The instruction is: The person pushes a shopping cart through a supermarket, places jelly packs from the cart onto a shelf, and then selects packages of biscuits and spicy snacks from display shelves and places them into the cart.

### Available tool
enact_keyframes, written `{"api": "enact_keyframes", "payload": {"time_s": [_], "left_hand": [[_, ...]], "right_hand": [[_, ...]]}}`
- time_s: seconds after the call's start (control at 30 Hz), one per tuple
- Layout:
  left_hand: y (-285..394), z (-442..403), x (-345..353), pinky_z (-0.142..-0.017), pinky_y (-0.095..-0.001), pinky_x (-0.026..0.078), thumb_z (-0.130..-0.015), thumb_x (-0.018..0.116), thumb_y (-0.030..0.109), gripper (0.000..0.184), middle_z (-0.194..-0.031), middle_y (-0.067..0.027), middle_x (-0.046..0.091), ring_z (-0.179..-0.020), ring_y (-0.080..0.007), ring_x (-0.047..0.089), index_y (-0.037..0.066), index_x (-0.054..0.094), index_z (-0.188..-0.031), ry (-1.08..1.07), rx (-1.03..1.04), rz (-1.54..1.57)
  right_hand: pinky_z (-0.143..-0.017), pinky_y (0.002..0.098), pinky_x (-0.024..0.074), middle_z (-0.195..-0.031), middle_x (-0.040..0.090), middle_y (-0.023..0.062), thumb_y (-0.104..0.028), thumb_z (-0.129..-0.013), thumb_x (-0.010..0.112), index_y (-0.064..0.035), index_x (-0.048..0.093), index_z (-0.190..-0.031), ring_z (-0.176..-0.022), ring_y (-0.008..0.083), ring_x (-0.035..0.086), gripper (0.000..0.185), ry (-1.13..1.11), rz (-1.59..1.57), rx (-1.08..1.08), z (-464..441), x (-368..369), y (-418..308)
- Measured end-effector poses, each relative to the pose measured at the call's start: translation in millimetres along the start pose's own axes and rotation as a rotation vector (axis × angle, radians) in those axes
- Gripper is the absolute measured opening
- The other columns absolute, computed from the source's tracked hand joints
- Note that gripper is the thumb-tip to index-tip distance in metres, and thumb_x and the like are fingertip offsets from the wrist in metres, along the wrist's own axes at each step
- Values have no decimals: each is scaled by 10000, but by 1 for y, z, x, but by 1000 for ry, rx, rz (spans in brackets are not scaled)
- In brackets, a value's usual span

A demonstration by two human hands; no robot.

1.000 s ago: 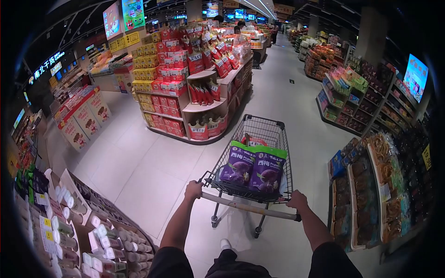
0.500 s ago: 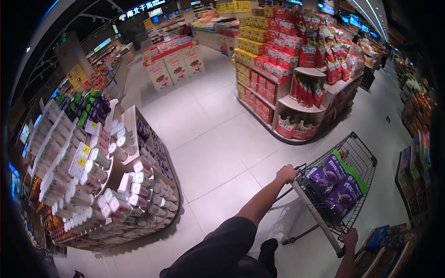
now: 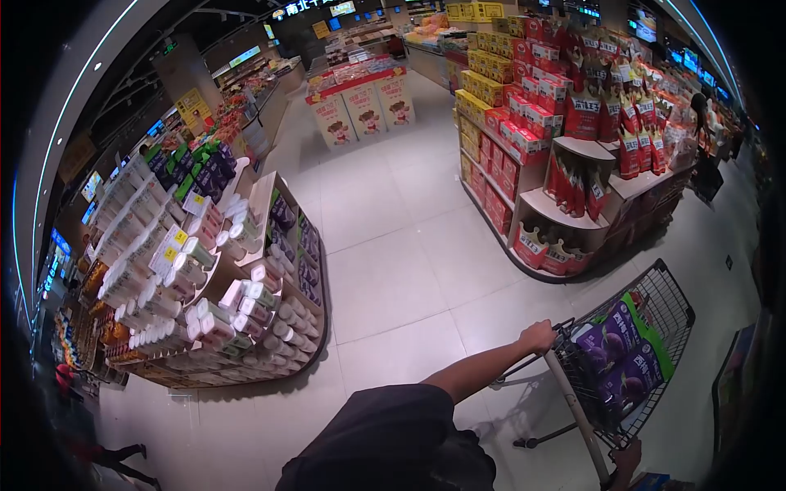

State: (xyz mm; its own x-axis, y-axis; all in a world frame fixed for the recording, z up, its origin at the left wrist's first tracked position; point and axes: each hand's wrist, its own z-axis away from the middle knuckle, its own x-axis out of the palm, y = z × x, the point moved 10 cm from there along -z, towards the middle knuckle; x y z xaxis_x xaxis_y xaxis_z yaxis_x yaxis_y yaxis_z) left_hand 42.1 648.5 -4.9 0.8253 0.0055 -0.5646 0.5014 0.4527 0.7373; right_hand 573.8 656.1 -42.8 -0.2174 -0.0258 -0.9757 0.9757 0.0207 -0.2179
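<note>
My left hand [image 3: 537, 336] is closed round the near left end of the cart's pale handle bar [image 3: 575, 416]. At the bar's other end, low in the view, my right hand [image 3: 626, 458] is wrapped round it. The black wire shopping cart [image 3: 673, 304] stands at the lower right, turned away to the right. In its basket lie two purple and green bags of prunes [image 3: 631, 378] side by side, with something red partly hidden behind them.
A rounded shelf island of pale tubs [image 3: 270, 315] stands on the left. Red and yellow boxes and bags fill a display [image 3: 524, 131] beyond the cart. Farther back is a poster-fronted stand [image 3: 360, 110]. A person's legs [image 3: 123, 462] show at the lower left; another person [image 3: 702, 123] is at the right.
The view has swung left, so the cart and both hands now appear farther right and the tub island has come fully into view. Both hands have stayed on the handle.
</note>
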Motion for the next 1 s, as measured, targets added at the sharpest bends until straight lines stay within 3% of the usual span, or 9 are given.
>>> {"api": "enact_keyframes", "payload": {"time_s": [0.2, 0.3, 0.37, 0.43, 0.57, 0.6, 0.7, 0.8, 1.0], "left_hand": [[35, -6, 68, -808, -503, 479, -876, 413, 309, 385, -992, -249, 630, -925, -406, 619, -24, 448, -1066, -22, -48, -37], [37, -25, 132, -752, -517, 479, -898, 414, 305, 467, -904, -278, 631, -856, -416, 633, -34, 318, -1204, -70, -12, 34], [34, -35, 188, -521, -480, 473, -920, 398, 291, 431, -705, -206, 583, -550, -340, 594, 8, 248, -1207, -109, 51, 237], [80, 11, 178, -602, -462, 484, -926, 403, 357, 465, -817, -230, 598, -597, -344, 614, -16, 263, -1165, -388, -95, 351], [105, 19, 257, -404, -378, 482, -941, 362, 497, 722, -686, -186, 538, -445, -275, 564, 22, -2, -1346, -787, 19, 346], [123, 35, 238, -479, -445, 550, -939, 406, 444, 633, -902, -216, 562, -716, -292, 633, 13, 169, -1336, -953, 45, 308], [103, 28, 277, -497, -348, 516, -939, 407, 473, 538, -809, -151, 602, -576, -245, 624, -30, 530, -1088, -1347, 253, 88], [93, -44, 250, -642, -377, 516, -894, 511, 405, 436, -836, -158, 660, -742, -251, 658, 0, 607, -1023, -1000, 578, -50], [164, -184, 56, -614, -242, 433, -911, 551, 150, 159, -709, -2, 578, -653, -79, 539, 8, 621, -923, -731, 216, 541]], "right_hand": [[-824, 473, 455, -1131, 504, 170, -226, -571, 767, -30, 468, -1147, -1129, 396, 469, 677, -277, 64, -24, -66, -19, 54], [-892, 458, 451, -1330, 416, 177, -239, -589, 764, -44, 446, -1225, -1271, 377, 362, 738, -262, 548, 24, -129, -25, 55], [-941, 425, 426, -1345, 412, 196, -189, -682, 679, -30, 470, -1215, -1298, 336, 356, 594, -187, 345, -20, -168, -37, 32], [-953, 383, 415, -1236, 515, 217, -113, -759, 589, 0, 548, -1116, -1208, 322, 476, 377, -185, -108, -73, -186, -84, -72], [-980, 392, 388, -1217, 529, 242, -193, -855, 590, 53, 506, -1210, -1128, 368, 522, 440, -106, -410, -134, -252, -38, -164], [-1020, 391, 348, -1271, 491, 250, -218, -863, 589, 62, 449, -1269, -1200, 363, 469, 513, -111, -313, -218, -263, -18, -186], [-1039, 406, 318, -1321, 405, 271, -264, -827, 641, 33, 366, -1342, -1237, 403, 396, 655, -313, -443, -218, -285, 59, -217], [-978, 457, 378, -1306, 349, 285, -220, -793, 676, 11, 306, -1364, -1166, 454, 422, 719, -95, -43, -23, -281, 46, -232], [-884, 430, 431, -1190, 482, 182, -186, -713, 687, -41, 268, -1411, -1081, 337, 507, 827, 106, 54, 155, -294, 47, -173]]}}
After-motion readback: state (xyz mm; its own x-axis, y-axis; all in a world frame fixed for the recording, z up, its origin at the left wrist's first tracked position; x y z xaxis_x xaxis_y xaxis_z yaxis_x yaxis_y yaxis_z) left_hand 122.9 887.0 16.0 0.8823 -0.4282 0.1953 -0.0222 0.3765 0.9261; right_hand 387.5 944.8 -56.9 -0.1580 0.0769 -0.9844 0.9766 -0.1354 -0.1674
